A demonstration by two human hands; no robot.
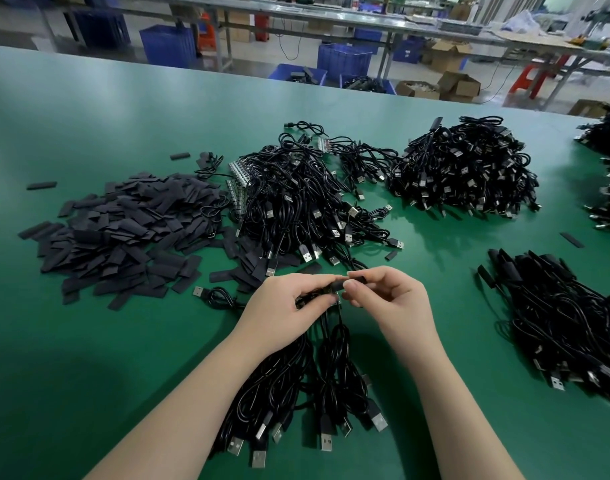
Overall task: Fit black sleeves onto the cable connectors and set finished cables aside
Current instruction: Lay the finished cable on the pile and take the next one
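My left hand [289, 299] grips the upper ends of a bundle of black USB cables [307, 386]; their loops and silver plugs trail toward me between my forearms. My right hand [386, 292] pinches a short black sleeve [356, 280] between thumb and fingers, right against the cable end held at my left fingertips. Whether the sleeve sits on a connector is hidden by my fingers. A heap of flat black sleeves [123, 233] lies to the left. A pile of coiled cables [296, 199] lies behind my hands.
A tall cable heap [466, 164] stands at the back right, and a flatter cable pile [566, 320] lies at the right on the green table [89, 341]. More cables reach the right edge. Blue crates and cardboard boxes stand on the floor beyond.
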